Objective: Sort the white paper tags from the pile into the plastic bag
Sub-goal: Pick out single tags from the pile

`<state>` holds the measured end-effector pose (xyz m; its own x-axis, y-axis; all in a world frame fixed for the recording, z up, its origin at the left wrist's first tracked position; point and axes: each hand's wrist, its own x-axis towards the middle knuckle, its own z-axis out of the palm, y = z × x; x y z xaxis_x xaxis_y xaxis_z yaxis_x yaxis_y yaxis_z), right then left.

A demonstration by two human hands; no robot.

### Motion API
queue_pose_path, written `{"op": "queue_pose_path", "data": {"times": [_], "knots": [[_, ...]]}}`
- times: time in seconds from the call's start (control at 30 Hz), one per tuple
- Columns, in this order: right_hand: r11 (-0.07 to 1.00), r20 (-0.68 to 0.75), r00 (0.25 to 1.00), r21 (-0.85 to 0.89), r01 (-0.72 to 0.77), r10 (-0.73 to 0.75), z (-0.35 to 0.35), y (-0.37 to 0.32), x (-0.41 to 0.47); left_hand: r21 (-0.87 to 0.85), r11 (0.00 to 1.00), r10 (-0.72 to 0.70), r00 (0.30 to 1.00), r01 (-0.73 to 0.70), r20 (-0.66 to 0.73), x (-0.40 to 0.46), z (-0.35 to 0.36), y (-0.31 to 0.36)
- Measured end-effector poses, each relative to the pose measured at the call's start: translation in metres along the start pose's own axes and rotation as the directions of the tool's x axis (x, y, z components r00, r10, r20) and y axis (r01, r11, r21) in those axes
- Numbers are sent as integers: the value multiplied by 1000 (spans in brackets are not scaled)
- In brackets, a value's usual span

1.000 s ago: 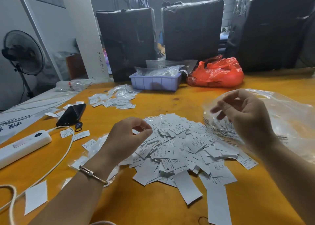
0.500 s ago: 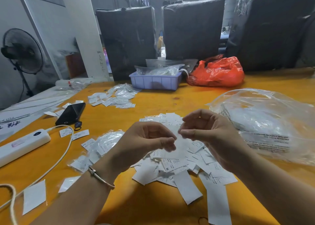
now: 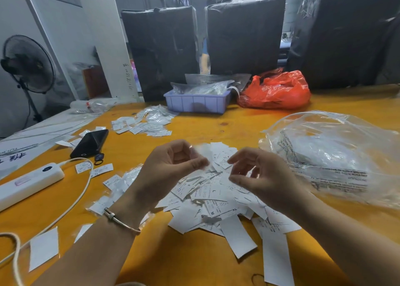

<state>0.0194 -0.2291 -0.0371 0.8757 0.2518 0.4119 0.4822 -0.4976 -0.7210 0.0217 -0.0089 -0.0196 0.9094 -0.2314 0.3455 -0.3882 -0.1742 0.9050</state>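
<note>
Pile of white paper tags (image 3: 216, 201) spread on the desk (image 3: 194, 264) beneath both hands, left hand (image 3: 171, 168) curled, blurred tag seemingly pinched, right hand (image 3: 259, 177) loosely curled, nothing held, plastic bag (image 3: 337, 153) lain just right.

Left hand (image 3: 173, 166), right hand (image 3: 257, 175), fingers curled.

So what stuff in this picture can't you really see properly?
Head view only:
- What the left hand pinches: something see-through and blurred; I cannot tell whether a tag is in it.
- Whether the right hand holds anything: blurred.
- The print on the tags in the pile: only big size letters read, the rest is too small.
- Inside the plastic bag: glare and wrinkles hide it.
- The purple bin contents: covered by clear bags.
</note>
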Motion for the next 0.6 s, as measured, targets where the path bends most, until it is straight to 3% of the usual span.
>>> {"op": "queue_pose_path", "data": {"times": [0.07,0.27,0.43,0.6], "knots": [[983,78,996,-174,62,-49,6,4,0,-46,999,-18,1000,17,-26,0,-2,2],[911,238,971,-401,100,-1,26,6,3,18,997,-73,997,73,-19,1,-1,0],[924,248,968,-375,72,25,28,4,5,46,996,-70,997,70,-11,0,0,-1],[978,204,976,-203,-36,78,30,3,4,42,997,-69,998,69,-11,0,0,0]]}}
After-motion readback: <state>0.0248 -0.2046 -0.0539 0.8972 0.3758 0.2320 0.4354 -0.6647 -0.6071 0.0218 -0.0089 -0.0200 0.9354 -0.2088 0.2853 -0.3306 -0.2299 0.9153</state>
